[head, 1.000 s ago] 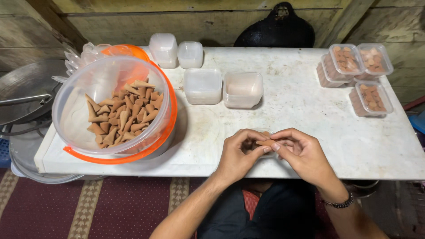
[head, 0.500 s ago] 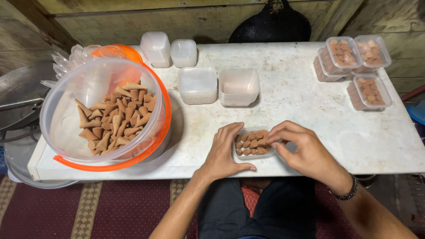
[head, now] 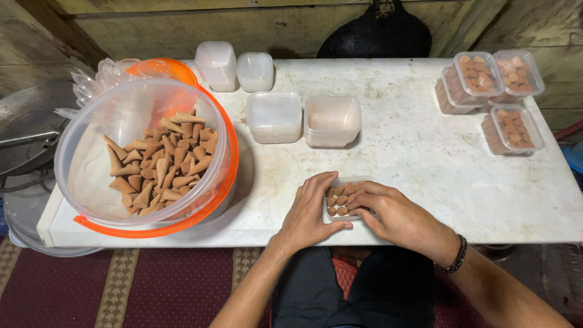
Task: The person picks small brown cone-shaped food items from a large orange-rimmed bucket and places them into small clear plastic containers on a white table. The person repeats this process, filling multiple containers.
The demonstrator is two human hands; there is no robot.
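The small clear tray now lies flat on the white surface, at its near edge; a moment ago both hands held it lifted above there. So the filling seems finished, and the hands now settle the contents. The tray is shallow and packed with brown cones standing tightly side by side. The left hand rests against its left side, fingers pressed together and laid flat, thumb along the front edge. The right hand covers its right part, fingers together on top of the cones. Behind it stand two empty clear boxes. At far right are filled trays. On the left, a big clear tub with orange rim holds loose cones.
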